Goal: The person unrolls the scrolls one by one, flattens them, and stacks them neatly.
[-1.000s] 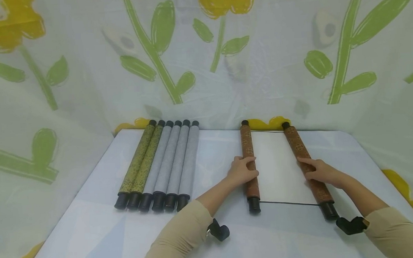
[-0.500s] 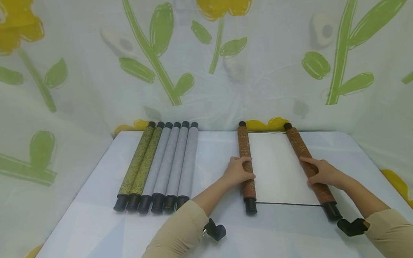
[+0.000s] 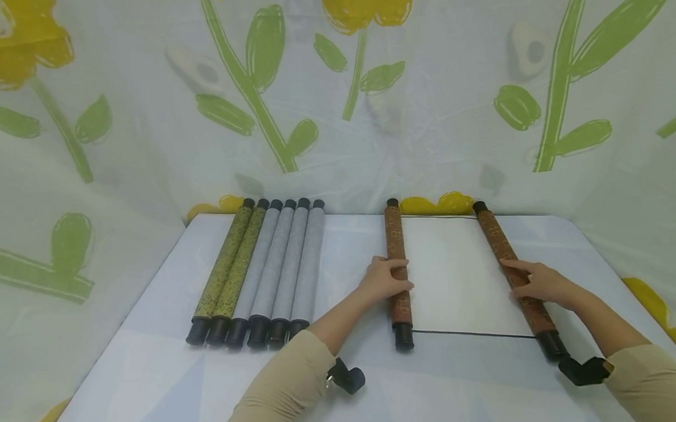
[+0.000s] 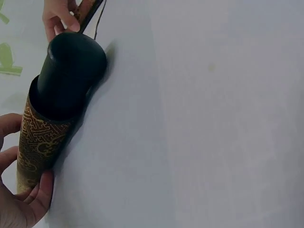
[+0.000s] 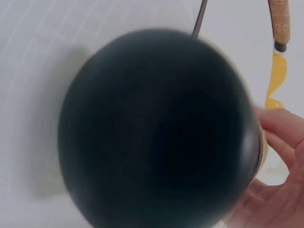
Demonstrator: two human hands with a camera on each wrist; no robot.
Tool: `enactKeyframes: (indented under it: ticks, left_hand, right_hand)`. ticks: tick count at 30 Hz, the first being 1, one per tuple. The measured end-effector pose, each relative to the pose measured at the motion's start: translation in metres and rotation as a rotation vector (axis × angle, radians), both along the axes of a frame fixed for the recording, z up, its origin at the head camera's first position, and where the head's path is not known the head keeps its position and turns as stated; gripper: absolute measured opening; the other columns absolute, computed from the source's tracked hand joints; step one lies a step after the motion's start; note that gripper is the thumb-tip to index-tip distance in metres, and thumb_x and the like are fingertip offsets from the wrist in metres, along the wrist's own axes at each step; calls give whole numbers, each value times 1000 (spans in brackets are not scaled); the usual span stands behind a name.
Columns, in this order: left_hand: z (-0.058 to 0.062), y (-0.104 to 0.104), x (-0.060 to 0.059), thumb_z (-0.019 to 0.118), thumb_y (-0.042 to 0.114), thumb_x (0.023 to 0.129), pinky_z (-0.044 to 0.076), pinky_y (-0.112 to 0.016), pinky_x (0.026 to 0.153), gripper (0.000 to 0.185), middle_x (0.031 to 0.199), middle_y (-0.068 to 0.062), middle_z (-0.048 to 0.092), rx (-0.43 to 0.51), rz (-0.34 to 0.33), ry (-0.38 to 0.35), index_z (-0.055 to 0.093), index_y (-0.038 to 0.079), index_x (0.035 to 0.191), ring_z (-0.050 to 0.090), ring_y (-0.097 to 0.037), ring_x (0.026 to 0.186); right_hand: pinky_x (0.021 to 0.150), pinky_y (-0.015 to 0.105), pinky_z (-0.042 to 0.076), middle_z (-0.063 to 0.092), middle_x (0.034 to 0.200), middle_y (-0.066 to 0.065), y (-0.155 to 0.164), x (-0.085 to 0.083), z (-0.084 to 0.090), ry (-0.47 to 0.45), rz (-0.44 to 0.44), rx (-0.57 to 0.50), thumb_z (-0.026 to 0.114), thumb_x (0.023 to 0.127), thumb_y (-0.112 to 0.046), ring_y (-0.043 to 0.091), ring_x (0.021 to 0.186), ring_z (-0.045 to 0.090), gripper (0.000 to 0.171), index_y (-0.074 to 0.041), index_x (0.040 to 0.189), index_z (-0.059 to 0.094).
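Observation:
A partly unrolled scroll lies on the right half of the table, its white sheet spread between two brown patterned rolls with black end knobs. My left hand grips the left roll around its middle, thumb on the near side. My right hand holds the right roll, which slants away from the left one. In the left wrist view the gold-patterned roll sits between thumb and fingers. A black end knob fills most of the right wrist view, hiding much of the right roll.
Left of the scroll, two olive-speckled rolls and several grey rolls lie side by side on the pale table. Behind the table hangs a flower-printed curtain. A black wrist-worn device is near the right roll's knob.
The two brown rolls have moved farther apart, the left one leftward and the right one rightward, with both hands still on them. More of the white sheet shows between them.

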State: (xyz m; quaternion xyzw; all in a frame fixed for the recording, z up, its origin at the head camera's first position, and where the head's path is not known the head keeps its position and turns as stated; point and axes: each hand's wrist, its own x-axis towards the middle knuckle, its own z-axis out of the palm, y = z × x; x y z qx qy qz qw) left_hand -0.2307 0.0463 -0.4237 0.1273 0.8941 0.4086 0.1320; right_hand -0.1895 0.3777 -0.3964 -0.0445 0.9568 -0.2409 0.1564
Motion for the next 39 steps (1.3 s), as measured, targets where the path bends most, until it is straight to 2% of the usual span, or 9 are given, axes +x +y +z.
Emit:
enactKeyframes:
  ticks: [3, 6, 17, 23, 30, 34, 39]
  left_hand:
    - [-1, -3, 1, 77, 43, 75, 47, -38, 85, 64, 129, -19, 43, -35, -22, 43, 56, 24, 132, 49, -26, 111]
    - [-2, -4, 2, 79, 47, 71, 48, -37, 82, 71, 127, -18, 44, -56, -39, 60, 54, 25, 134, 50, -25, 108]
    - [1, -12, -2, 80, 31, 72, 47, -41, 87, 67, 129, -22, 42, -21, -55, 29, 54, 22, 133, 47, -28, 112]
    - [3, -17, -5, 79, 27, 74, 47, -42, 86, 61, 131, -21, 40, -20, -76, -26, 57, 21, 131, 43, -28, 113]
    - [5, -23, -10, 75, 22, 76, 42, -45, 95, 56, 136, -20, 40, -27, -93, -56, 59, 21, 129, 40, -29, 120]
    - [4, -27, -9, 75, 23, 75, 42, -44, 95, 59, 134, -19, 42, -13, -84, -39, 57, 19, 132, 43, -28, 117]
    - [2, -31, -6, 81, 33, 73, 44, -41, 92, 65, 127, -19, 43, 3, -73, 4, 56, 18, 131, 46, -25, 109]
  right_hand:
    - [85, 67, 40, 26, 136, 45, 3, 1, 0, 18, -1, 13, 77, 75, -31, 63, 118, 31, 89, 8, 141, 31]
    - [85, 66, 40, 26, 136, 45, 5, 1, -1, 26, 4, 18, 80, 72, -32, 64, 117, 32, 93, 8, 141, 31]
    - [89, 68, 36, 20, 137, 47, 11, 2, 1, -6, 25, -30, 75, 77, -19, 66, 119, 25, 87, 11, 142, 25]
    - [91, 69, 33, 20, 136, 48, 15, 3, 1, -23, 39, -20, 68, 79, -12, 64, 121, 23, 79, 11, 141, 26]
    - [90, 68, 34, 25, 134, 48, 18, 6, 1, 26, 85, 0, 59, 79, -5, 63, 119, 29, 70, 15, 137, 28]
    - [83, 65, 40, 30, 129, 50, 20, 8, 0, 57, 88, 36, 67, 79, -10, 62, 113, 35, 74, 15, 137, 27]
    - [74, 63, 45, 33, 116, 52, 21, 10, 0, 59, 92, 88, 78, 74, -18, 66, 104, 39, 91, 13, 138, 20]
